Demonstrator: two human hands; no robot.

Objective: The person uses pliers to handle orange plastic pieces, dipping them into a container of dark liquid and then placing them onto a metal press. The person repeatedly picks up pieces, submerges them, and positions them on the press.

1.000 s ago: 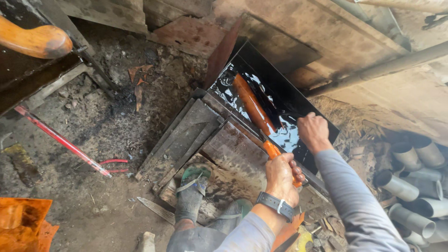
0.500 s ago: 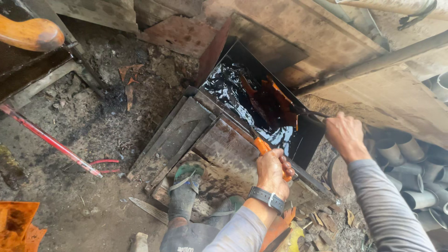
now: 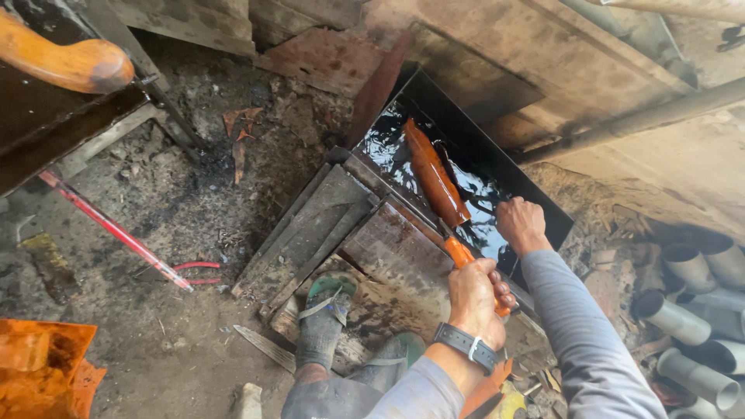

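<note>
A long reddish-brown piece (image 3: 431, 175) lies slanted in a dark metal trough (image 3: 466, 116) filled with glossy black liquid. Its lower end runs into an orange handle (image 3: 461, 252). My left hand (image 3: 475, 299), with a dark watch on the wrist, is shut around that handle at the trough's near edge. Just beyond it, my right hand (image 3: 521, 223) in a grey sleeve grips a thin dark metal rod (image 3: 479, 206) that reaches into the liquid beside the piece. The rod's far end is hidden in the black liquid.
Worn wooden planks (image 3: 326, 225) lie left of the trough, my sandalled feet (image 3: 326, 318) below them. A red rod (image 3: 116, 229) crosses the dirt floor. A wooden handle (image 3: 70, 62) juts in top left, an orange object (image 3: 39, 365) sits bottom left, and grey pipes (image 3: 698, 310) are stacked right.
The reddish-brown piece sank partly into the black liquid half a second ago and now lies raised and fully visible again. My right hand swung out to the right, then came back to the trough.
</note>
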